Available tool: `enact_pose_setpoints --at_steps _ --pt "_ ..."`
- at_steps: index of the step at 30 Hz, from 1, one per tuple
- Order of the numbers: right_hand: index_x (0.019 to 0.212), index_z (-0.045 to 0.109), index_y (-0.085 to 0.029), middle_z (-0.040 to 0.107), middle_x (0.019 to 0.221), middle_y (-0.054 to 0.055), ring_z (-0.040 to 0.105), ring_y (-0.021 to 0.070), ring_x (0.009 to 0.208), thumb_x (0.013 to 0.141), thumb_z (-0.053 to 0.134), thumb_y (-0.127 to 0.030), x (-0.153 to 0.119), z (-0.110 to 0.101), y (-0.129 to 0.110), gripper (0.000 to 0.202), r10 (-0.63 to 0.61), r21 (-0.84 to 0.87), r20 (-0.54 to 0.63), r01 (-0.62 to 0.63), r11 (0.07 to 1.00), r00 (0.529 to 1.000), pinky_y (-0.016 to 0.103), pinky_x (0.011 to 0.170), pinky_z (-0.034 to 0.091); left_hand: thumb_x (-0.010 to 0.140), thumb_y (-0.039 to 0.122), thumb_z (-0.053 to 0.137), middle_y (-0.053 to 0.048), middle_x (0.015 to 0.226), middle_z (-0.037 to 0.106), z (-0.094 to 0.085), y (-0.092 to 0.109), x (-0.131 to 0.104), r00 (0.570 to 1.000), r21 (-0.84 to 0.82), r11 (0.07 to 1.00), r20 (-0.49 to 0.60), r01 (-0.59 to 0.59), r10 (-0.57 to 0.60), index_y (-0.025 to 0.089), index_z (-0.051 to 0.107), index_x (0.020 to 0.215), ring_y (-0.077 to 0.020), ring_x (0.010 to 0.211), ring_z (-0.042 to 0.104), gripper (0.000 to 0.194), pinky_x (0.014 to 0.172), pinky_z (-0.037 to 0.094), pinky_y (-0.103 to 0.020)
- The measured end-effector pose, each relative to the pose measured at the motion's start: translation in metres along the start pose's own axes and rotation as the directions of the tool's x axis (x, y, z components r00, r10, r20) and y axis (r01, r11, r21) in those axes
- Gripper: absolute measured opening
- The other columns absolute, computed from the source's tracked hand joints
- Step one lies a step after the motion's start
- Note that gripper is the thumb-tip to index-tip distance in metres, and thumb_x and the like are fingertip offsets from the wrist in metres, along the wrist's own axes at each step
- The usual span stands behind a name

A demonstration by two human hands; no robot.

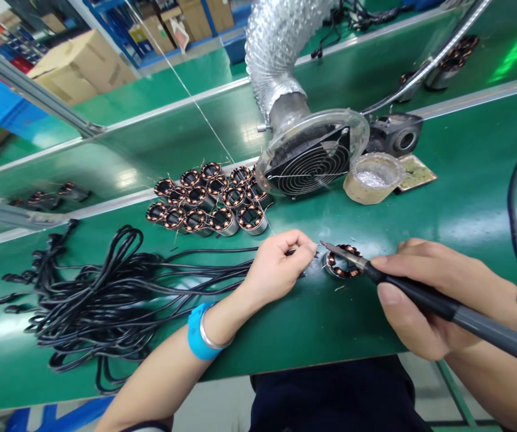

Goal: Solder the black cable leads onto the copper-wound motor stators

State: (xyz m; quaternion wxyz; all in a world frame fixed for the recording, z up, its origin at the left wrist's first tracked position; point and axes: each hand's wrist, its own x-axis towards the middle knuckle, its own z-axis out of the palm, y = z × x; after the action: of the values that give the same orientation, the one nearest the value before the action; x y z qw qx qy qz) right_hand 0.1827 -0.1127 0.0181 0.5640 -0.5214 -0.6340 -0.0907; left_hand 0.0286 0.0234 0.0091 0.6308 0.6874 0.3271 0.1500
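Green worktop (312, 342) fills the foreground, with a silver duct (274, 66) curving down to a fan hood (310, 159) at its back, beside a pale round tub (366, 191) and a small pad (417, 173). Left of the hood stand copper-wound stators (198, 198) in a tight cluster, and a heap of black cables (96, 294) lies nearer the edge, their far ends running behind the left hand (276, 264). One lone stator (340, 272) sits on the worktop between the two hands, partly covered by the shaft of a soldering iron (420, 294). Fingers and thumb of the right hand (469, 288) are wrapped round its handle; the left forefinger and thumb are pressed together, apparently on a thin wire (191, 93) that slants down from above. Tip and pinch nearly meet just above the stator's left rim; whether they touch is too small to tell. Soldering at the stator's lead looks to be the step in hand, and the next move calls for a steady tip and a small, controlled feed of wire.
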Motion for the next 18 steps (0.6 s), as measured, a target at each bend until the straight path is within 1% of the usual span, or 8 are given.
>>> enact_pose_setpoints --at_steps 2,4,8,11,14,18 --pt "0.109 0.071 -0.019 0.057 0.065 0.0 0.05 0.0135 0.049 0.074 0.064 -0.009 0.001 0.001 0.0 0.037 -0.006 -0.007 0.002 0.006 1.0 1.0 0.029 0.041 0.043 0.083 0.034 0.06 0.004 0.06 0.05 0.0 0.0 0.0 1.0 0.004 1.0 -0.001 0.0 0.0 0.017 0.06 0.071 -0.0089 0.055 0.04 0.022 0.053 0.032 -0.022" --pt "0.107 0.071 -0.022 0.056 0.063 -0.001 0.05 0.0133 0.048 0.075 0.063 -0.01 0.002 0.002 0.0 0.035 0.013 -0.023 0.017 -0.012 1.0 1.0 0.028 0.041 0.043 0.083 0.034 0.06 0.004 0.06 0.05 0.0 -0.001 0.0 1.0 0.004 1.0 0.004 0.0 0.0 0.017 0.061 0.071 -0.0089 0.055 0.04 0.021 0.053 0.031 -0.022" --pt "0.107 0.07 -0.022 0.057 0.064 0.0 0.051 0.0139 0.048 0.074 0.064 -0.011 0.001 0.0 -0.001 0.035 0.006 -0.014 0.005 -0.006 1.0 1.0 0.03 0.042 0.044 0.083 0.034 0.06 0.005 0.059 0.049 -0.001 -0.001 0.0 1.0 -0.004 1.0 0.01 -0.005 0.005 0.017 0.06 0.071 -0.0087 0.055 0.039 0.021 0.053 0.032 -0.022" --pt "0.108 0.07 -0.022 0.057 0.066 0.001 0.053 0.015 0.05 0.076 0.061 -0.01 0.004 -0.003 -0.004 0.036 0.033 -0.015 -0.004 -0.033 0.999 0.999 0.032 0.043 0.045 0.083 0.033 0.06 0.004 0.06 0.05 -0.001 0.0 0.0 1.0 -0.001 1.0 0.009 -0.002 0.002 0.017 0.061 0.071 -0.0091 0.056 0.041 0.02 0.054 0.032 -0.022" --pt "0.108 0.068 -0.026 0.058 0.066 0.001 0.055 0.0165 0.052 0.078 0.06 -0.012 0.007 -0.008 -0.01 0.034 0.084 -0.039 0.04 -0.083 0.996 0.996 0.033 0.045 0.047 0.082 0.034 0.06 0.004 0.061 0.052 0.0 0.0 0.0 1.0 0.007 1.0 -0.001 0.004 -0.004 0.017 0.061 0.071 -0.0094 0.056 0.042 0.021 0.054 0.033 -0.022" --pt "0.107 0.065 -0.029 0.063 0.074 0.002 0.063 0.0209 0.063 0.084 0.062 -0.015 0.006 -0.015 -0.019 0.028 0.228 -0.118 0.115 -0.214 0.97 0.967 0.038 0.056 0.055 0.081 0.033 0.06 0.004 0.062 0.053 0.0 0.0 0.0 1.0 0.003 1.0 -0.002 0.012 -0.012 0.017 0.062 0.072 -0.0095 0.056 0.043 0.019 0.054 0.033 -0.022"
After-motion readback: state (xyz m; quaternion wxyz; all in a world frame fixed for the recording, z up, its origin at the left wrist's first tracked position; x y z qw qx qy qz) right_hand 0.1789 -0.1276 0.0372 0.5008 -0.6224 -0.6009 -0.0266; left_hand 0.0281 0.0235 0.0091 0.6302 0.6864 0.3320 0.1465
